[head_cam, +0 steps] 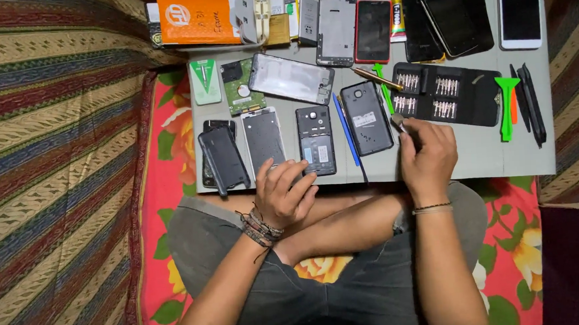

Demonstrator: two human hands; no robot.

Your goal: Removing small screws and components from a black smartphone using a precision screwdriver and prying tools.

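Observation:
I sit cross-legged in front of a low grey board (476, 154) covered with phone parts. My left hand (285, 193) rests at the board's front edge, its fingers loosely curled and touching the bottom of an opened dark phone (315, 141) and a silver back frame (263, 138). My right hand (428, 154) is closed around a small metal tool (398, 121), whose tip sticks out beside another opened black phone (366, 117). A black bit case (446, 93) lies open just beyond that hand.
Along the board's far edge lie several phones and screens (520, 8), a silver frame (336, 26), a glue tube (396, 15) and an orange box (197, 17). Green pry tools (507, 106), black spudgers (530, 104), a blue pen-like tool (346, 129) and a green circuit board (241, 85) lie about. Striped fabric (48, 164) flanks the left.

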